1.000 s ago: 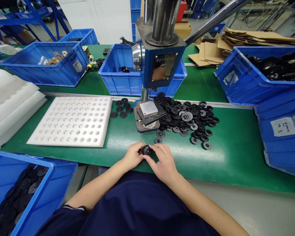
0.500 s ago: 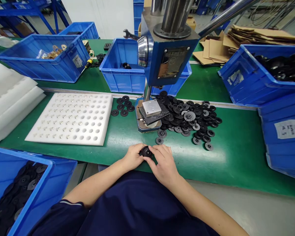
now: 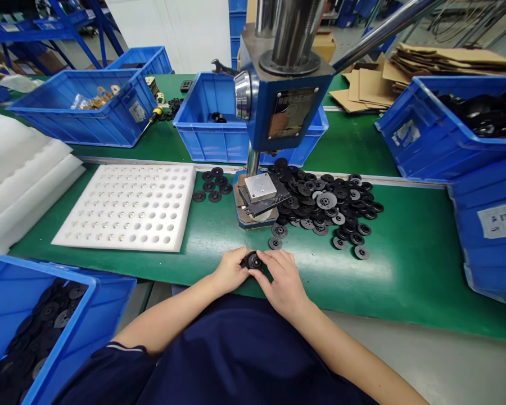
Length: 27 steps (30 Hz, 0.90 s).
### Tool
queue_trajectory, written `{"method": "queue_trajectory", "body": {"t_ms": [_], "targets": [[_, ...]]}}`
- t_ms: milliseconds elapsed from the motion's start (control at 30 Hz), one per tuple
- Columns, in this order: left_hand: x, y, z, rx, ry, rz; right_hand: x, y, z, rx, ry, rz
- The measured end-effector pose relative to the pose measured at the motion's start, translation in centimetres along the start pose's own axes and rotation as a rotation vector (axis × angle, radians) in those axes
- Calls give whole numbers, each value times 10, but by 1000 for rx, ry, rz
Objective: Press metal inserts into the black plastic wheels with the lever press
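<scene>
Between both hands, just above the front edge of the green bench, is a round black plastic part (image 3: 253,260) with a stepped hub. My left hand (image 3: 231,269) pinches it from the left, and my right hand (image 3: 281,277) grips its right side with thumb and fingers. Beyond the hands stands an arm press (image 3: 284,95); a metal block (image 3: 260,187) sits on its base. Many black discs (image 3: 320,199) lie heaped to the right of that base. A smaller group of black discs (image 3: 215,185) is on its left.
A white foam tray (image 3: 152,239) with small shiny pieces in many of its holes lies left. Blue bins stand around: one with black discs (image 3: 109,304) at front left, another (image 3: 438,126) at right. The press lever (image 3: 379,34) reaches up right. Flattened cardboard (image 3: 371,87) lies behind.
The view has shifted slightly. Both hands keep hold of the round black part in nearly the same place and pose; nothing else has visibly moved.
</scene>
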State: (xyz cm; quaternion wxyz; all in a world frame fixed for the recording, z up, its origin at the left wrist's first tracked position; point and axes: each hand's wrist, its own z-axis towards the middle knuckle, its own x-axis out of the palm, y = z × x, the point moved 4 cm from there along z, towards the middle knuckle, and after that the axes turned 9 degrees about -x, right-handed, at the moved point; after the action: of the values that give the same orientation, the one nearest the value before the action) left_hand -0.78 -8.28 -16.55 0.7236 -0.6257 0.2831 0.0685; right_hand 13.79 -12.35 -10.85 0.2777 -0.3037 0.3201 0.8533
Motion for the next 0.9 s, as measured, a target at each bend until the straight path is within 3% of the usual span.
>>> {"method": "queue_trajectory", "body": {"t_ms": [267,400,500,633,767,900], "targets": [[0,-1,5,-109,36,-92,-5,-14,-2,133,51,120],[-2,5,6,-266,109,-243,-16,-32,-13,254,-16,183],[-17,2,5,-340,159,-359,-22,-53,-31,385,-91,183],[-69,-35,16,-298,73,-327,-18,-68,-48,463,-143,180],[-121,-95,44,-176,-113,-328,-10,-65,-47,336,-115,152],[-139,-136,76,-108,-250,-347,-8,-66,-48,302,-141,131]]}}
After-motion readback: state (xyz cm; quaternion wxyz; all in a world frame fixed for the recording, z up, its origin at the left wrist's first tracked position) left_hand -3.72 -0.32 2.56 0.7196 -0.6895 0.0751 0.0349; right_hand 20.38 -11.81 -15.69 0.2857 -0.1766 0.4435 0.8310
